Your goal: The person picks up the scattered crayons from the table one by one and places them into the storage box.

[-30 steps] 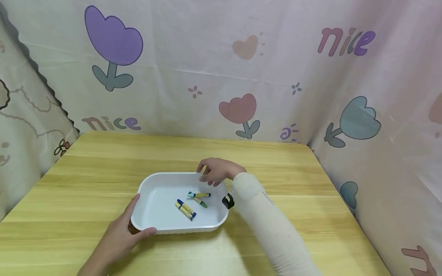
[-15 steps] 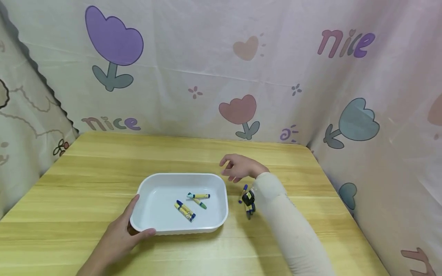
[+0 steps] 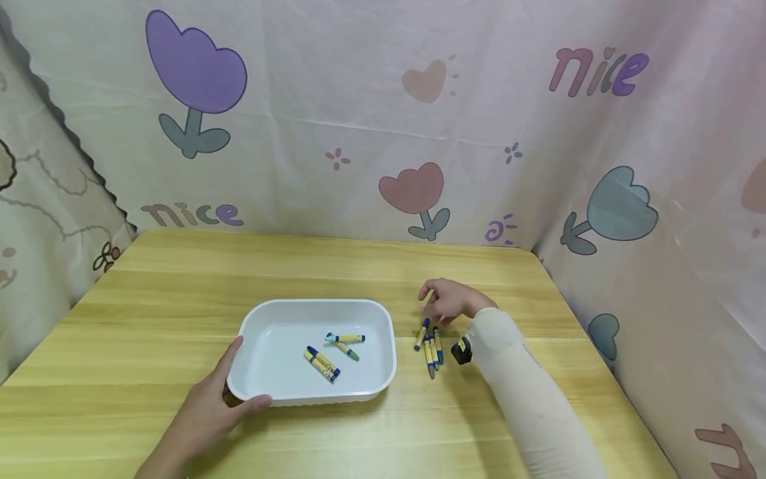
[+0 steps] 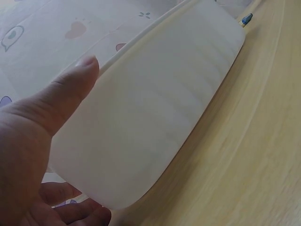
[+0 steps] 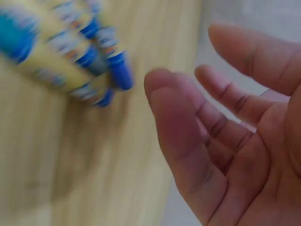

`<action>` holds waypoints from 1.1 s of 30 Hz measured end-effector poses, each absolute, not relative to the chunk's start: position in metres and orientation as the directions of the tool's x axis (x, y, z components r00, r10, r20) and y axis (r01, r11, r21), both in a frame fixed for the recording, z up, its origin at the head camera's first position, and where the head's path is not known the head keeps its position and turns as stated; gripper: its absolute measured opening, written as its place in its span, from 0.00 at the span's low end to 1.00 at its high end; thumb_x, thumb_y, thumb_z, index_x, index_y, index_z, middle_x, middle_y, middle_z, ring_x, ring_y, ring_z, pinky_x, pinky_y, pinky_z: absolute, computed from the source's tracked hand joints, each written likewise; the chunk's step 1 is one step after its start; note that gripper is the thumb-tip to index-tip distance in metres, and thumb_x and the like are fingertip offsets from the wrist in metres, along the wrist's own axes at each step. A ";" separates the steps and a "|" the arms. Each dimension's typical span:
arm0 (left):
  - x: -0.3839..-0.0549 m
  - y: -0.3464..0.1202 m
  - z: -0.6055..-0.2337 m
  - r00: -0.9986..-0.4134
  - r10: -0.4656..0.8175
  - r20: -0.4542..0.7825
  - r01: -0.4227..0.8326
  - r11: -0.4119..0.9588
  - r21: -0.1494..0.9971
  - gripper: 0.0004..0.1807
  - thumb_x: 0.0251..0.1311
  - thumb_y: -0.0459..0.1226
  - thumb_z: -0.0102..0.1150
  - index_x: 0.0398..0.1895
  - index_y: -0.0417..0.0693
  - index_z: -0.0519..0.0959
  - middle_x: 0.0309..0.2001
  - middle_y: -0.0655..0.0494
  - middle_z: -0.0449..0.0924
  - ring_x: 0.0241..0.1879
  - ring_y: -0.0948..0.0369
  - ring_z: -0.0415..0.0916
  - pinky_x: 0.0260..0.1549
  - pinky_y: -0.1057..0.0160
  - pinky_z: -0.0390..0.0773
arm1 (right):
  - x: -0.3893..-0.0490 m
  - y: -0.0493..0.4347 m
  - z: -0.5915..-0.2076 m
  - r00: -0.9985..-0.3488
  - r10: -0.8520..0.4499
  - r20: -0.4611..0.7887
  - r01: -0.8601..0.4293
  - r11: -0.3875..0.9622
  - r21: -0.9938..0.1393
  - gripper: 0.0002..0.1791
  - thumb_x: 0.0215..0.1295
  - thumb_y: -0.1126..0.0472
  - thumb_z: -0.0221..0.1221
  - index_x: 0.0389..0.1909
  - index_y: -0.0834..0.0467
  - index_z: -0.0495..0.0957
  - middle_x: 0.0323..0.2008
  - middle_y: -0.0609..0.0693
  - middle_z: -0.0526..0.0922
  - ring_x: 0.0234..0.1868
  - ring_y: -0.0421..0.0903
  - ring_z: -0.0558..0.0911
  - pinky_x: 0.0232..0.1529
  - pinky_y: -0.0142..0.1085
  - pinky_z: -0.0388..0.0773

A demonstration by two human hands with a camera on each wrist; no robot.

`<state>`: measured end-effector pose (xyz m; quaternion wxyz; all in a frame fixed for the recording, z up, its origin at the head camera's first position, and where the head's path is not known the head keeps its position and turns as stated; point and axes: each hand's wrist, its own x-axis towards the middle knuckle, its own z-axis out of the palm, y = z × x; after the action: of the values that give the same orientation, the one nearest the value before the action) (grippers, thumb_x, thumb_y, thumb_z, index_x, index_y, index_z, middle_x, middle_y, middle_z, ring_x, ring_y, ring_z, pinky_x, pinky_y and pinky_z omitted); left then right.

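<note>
A white plastic tray [image 3: 257,359] stands on the table, holding several yellow-wrapped crayons [image 3: 324,364]. My left hand [image 3: 206,402] grips the tray's near left corner. In the left wrist view its thumb [image 4: 75,89] lies against the rim, while the fingers curl at the tray's end. To the right of the tray, a small heap of crayons [image 3: 430,352] with blue bands lies on the wood. Just beyond that heap is my right hand [image 3: 450,299], its fingers loosely bent with nothing between them. The right wrist view shows the heap's crayons [image 5: 66,47] blurred beside the fingertips.
The wood-grain table [image 3: 179,286] reaches back to a printed curtain [image 3: 311,86]. More of this cloth hangs along the table's left and right sides. A black wrist camera [image 3: 462,350] sits on the right sleeve, near the heap.
My right hand has moved right, from over the tray's far right corner to beyond the heap on the table. The heap now shows fully. The left hand and tray have stayed put.
</note>
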<state>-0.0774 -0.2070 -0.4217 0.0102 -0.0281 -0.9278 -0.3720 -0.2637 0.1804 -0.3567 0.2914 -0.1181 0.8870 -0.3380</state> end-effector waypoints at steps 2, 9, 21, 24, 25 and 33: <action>-0.077 -0.207 -0.421 -0.998 0.044 0.043 0.061 0.723 0.688 0.59 0.45 0.54 0.66 0.72 0.54 0.36 0.63 0.30 0.55 0.56 0.36 0.61 0.46 0.37 0.63 | -0.261 0.186 -0.363 -0.788 -0.416 -0.454 -0.013 0.749 -0.663 0.19 0.58 0.65 0.59 0.49 0.64 0.67 0.32 0.57 0.75 0.30 0.54 0.78 0.31 0.44 0.78; -0.076 -0.207 -0.421 -0.998 0.038 0.045 0.059 0.721 0.690 0.59 0.45 0.55 0.66 0.72 0.54 0.36 0.63 0.31 0.56 0.56 0.38 0.62 0.47 0.38 0.63 | -0.254 0.200 -0.379 -0.782 -0.375 -0.497 0.049 0.758 -0.651 0.21 0.50 0.71 0.64 0.46 0.61 0.70 0.31 0.56 0.75 0.24 0.47 0.74 0.24 0.37 0.74; -0.075 -0.208 -0.422 -0.997 0.041 0.061 0.072 0.723 0.687 0.59 0.45 0.54 0.66 0.72 0.54 0.36 0.63 0.30 0.56 0.56 0.37 0.62 0.46 0.37 0.63 | -0.254 0.208 -0.395 -0.791 -0.358 -0.496 0.055 0.766 -0.640 0.20 0.44 0.72 0.67 0.39 0.62 0.73 0.26 0.54 0.74 0.24 0.45 0.73 0.23 0.33 0.72; -0.075 -0.208 -0.422 -0.997 0.043 0.067 0.077 0.725 0.684 0.59 0.45 0.54 0.66 0.72 0.54 0.37 0.62 0.30 0.57 0.55 0.38 0.63 0.46 0.37 0.64 | -0.253 0.208 -0.396 -0.795 -0.358 -0.489 0.037 0.777 -0.629 0.18 0.44 0.72 0.68 0.37 0.62 0.73 0.25 0.53 0.73 0.22 0.45 0.72 0.22 0.32 0.71; -0.075 -0.208 -0.423 -0.997 0.042 0.066 0.076 0.726 0.684 0.59 0.45 0.55 0.66 0.72 0.54 0.37 0.62 0.31 0.57 0.55 0.38 0.63 0.46 0.37 0.64 | -0.252 0.208 -0.396 -0.801 -0.354 -0.483 0.034 0.778 -0.627 0.18 0.44 0.72 0.68 0.36 0.62 0.73 0.25 0.53 0.73 0.22 0.45 0.72 0.22 0.33 0.71; -0.074 -0.208 -0.423 -0.997 0.035 0.064 0.070 0.725 0.686 0.58 0.45 0.55 0.65 0.72 0.53 0.37 0.62 0.30 0.57 0.55 0.37 0.63 0.46 0.37 0.63 | -0.257 0.205 -0.393 -0.830 -0.368 -0.419 0.002 0.750 -0.662 0.14 0.52 0.73 0.60 0.38 0.62 0.69 0.25 0.55 0.76 0.23 0.49 0.76 0.23 0.37 0.74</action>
<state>-0.0744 -0.2078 -0.4227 0.0233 -0.0283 -0.9283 -0.3700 -0.2570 0.2048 -0.3931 0.2730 -0.1022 0.8946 -0.3386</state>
